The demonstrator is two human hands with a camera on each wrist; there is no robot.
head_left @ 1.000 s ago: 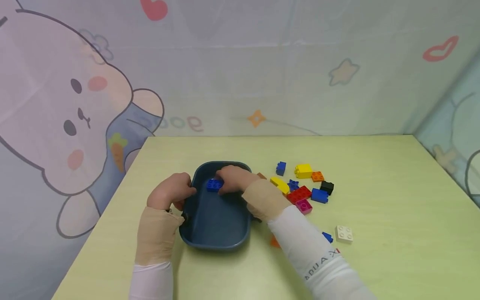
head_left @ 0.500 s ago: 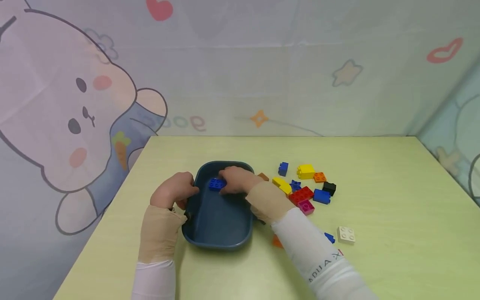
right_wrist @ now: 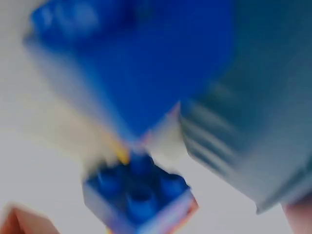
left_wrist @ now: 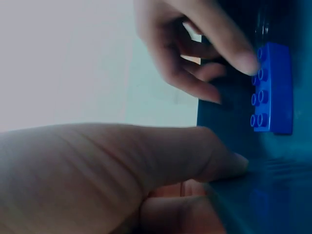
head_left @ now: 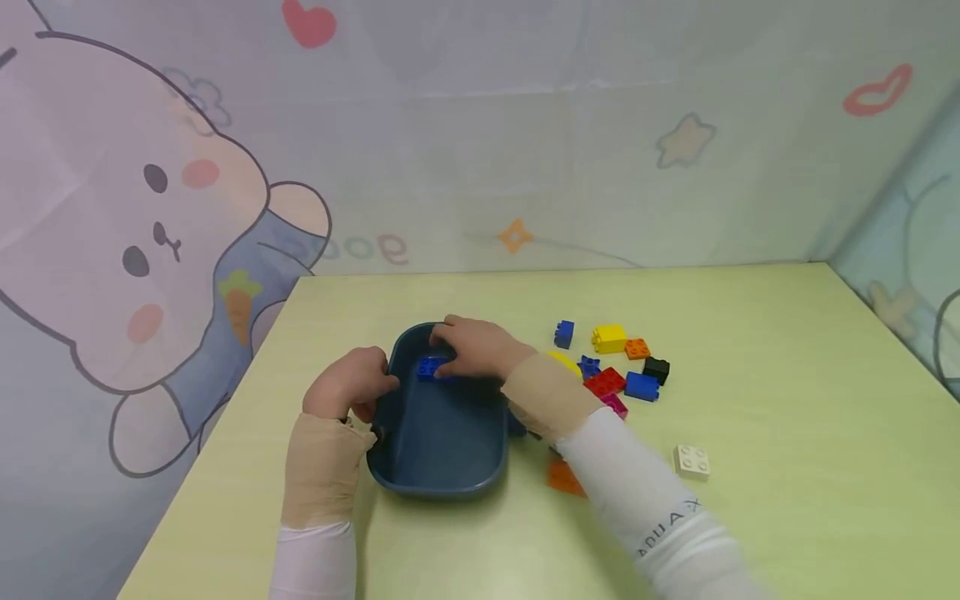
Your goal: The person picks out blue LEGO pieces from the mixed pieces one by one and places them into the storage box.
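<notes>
My left hand (head_left: 351,385) grips the left rim of a dark blue plastic bin (head_left: 442,450). In the left wrist view its thumb (left_wrist: 195,151) lies over the wall, with curled fingers beneath. A blue toy building brick (head_left: 427,368) with studs lies at the far end inside the bin. Over that end is my right hand (head_left: 480,348), its fingers loosely bent near the far rim. The left wrist view has the right thumb (left_wrist: 243,61) right at the brick's studs (left_wrist: 262,97), while the other fingers stand apart from it.
Right of the bin lie several loose bricks: yellow (head_left: 609,338), red (head_left: 604,382), black (head_left: 656,370), blue (head_left: 642,386) and white (head_left: 692,462). An orange brick (head_left: 564,477) sits by the right forearm. Blurred blue bricks (right_wrist: 141,195) and the bin's wall (right_wrist: 253,122) fill the right wrist view.
My right hand has risen slightly and spread from the blue brick, its fingers shifting toward the far rim. The brick and my left hand stay about where they were.
</notes>
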